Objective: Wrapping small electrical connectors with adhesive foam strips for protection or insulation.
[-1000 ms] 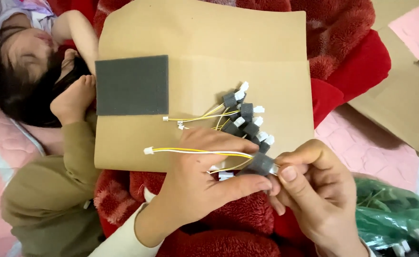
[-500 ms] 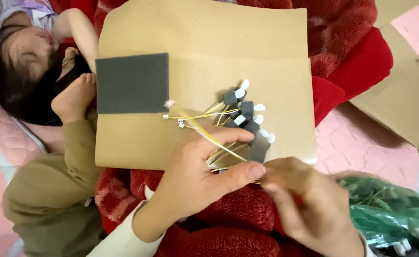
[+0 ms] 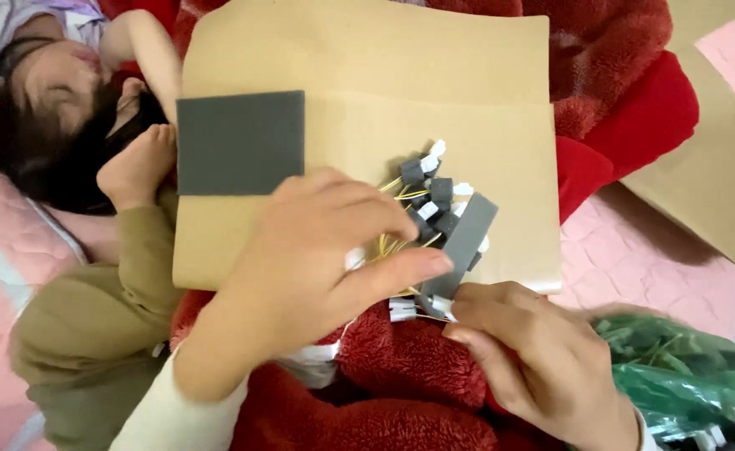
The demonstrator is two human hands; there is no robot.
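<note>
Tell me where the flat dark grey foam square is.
Head view: the flat dark grey foam square lies on the tan cardboard sheet's upper left part, just above the left hand.

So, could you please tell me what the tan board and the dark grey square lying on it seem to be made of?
Tan board: probably cardboard, matte, with a straight crease line across it. Dark grey square: perhaps foam or felt, dull, flat and without any shine.

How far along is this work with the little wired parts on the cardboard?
Looks done: a cluster of small grey wired parts lies on the brown cardboard sheet. In hand: the left hand and right hand together pinch a grey strip beside that cluster. Possibly left: a green bag at the right seems to hold more parts, blurred. A dark grey foam square lies untouched.
</note>
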